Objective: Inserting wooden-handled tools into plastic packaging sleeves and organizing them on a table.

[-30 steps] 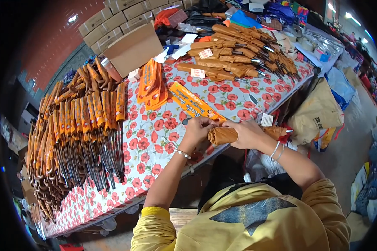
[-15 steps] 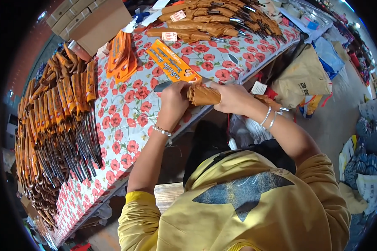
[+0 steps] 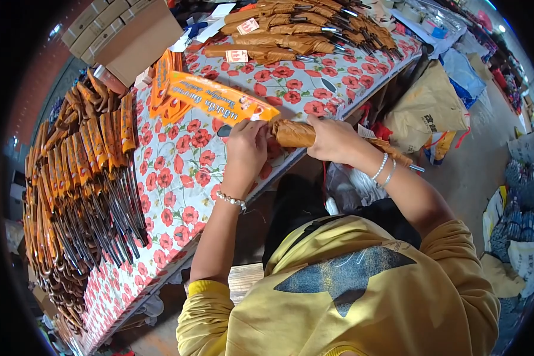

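Observation:
Over the near edge of the table, my right hand [image 3: 334,141] is wrapped round a furled brown umbrella [image 3: 294,133]. The umbrella's cloth end points left toward my other hand, and its metal tip shows past my right forearm. My left hand [image 3: 247,146] pinches the open end of a flat orange printed sleeve [image 3: 210,99], which slants up and left over the tabletop. The sleeve's mouth is close to the umbrella's end; whether they touch I cannot tell. My left fingertips are partly hidden.
A flowered cloth covers the table [image 3: 178,172]. Brown umbrellas [image 3: 291,41] lie piled at the back, sleeved umbrellas [image 3: 89,148] with hooked handles at the left. More orange sleeves [image 3: 162,98] lie beside cardboard boxes [image 3: 136,44]. A tan sack [image 3: 424,107] stands at the right.
The orange sleeve has swung left and its far end now reaches over the other sleeves. My left hand has turned slightly with it. The umbrella has shifted a little to the right.

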Demonstrator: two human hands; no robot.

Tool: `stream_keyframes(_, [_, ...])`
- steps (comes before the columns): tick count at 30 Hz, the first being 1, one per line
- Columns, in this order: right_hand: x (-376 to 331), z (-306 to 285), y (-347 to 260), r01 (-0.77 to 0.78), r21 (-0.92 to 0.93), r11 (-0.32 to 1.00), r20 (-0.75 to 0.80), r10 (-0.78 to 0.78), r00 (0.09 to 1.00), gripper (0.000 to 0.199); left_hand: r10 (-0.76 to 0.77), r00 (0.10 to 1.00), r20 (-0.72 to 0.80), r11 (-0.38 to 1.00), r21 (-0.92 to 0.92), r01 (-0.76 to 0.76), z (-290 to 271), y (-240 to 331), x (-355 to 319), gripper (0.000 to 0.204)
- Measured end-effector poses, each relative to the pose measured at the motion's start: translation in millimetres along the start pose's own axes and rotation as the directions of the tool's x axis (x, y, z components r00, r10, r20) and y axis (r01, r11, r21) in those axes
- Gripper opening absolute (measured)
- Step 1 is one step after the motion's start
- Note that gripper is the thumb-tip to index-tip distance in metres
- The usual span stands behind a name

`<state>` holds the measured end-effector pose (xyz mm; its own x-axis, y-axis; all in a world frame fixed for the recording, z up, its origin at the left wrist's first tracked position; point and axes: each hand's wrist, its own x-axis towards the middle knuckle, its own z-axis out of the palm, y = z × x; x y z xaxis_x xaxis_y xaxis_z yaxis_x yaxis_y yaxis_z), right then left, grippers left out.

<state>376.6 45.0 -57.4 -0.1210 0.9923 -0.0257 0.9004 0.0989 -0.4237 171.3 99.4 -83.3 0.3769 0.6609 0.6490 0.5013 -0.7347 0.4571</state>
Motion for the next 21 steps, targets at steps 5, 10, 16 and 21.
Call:
stream_keyframes(5, [-9.0, -21.4, -22.1, -0.019, 0.094, 0.995, -0.039, 0.023, 0.999, 0.046, -0.011, 0.998, 0.060, 1.000, 0.004, 0.011, 10.1, -10.3, -2.8, 0.008])
stream_keyframes(10, [-3.4, -5.8, -13.2, -0.048, 0.042, 0.998, 0.066, 0.045, 0.997, 0.049, -0.226, 0.945, 0.238, 0.968, -0.052, 0.245, 5.9, 3.5, 8.9, 0.010])
stream_keyframes(16, [-3.6, -1.3, -7.0, -0.032, -0.036, 0.999, 0.044, 0.033, 0.998, 0.046, -0.169, 0.982, 0.086, 0.982, -0.070, 0.176, 5.9, -2.9, 7.0, 0.013])
stream_keyframes(21, [-1.7, 4.3, 0.2, -0.014, -0.036, 0.999, 0.015, 0.015, 1.000, 0.043, -0.291, 0.956, 0.031, 0.938, -0.186, 0.292, 9.6, 14.0, 12.4, 0.014])
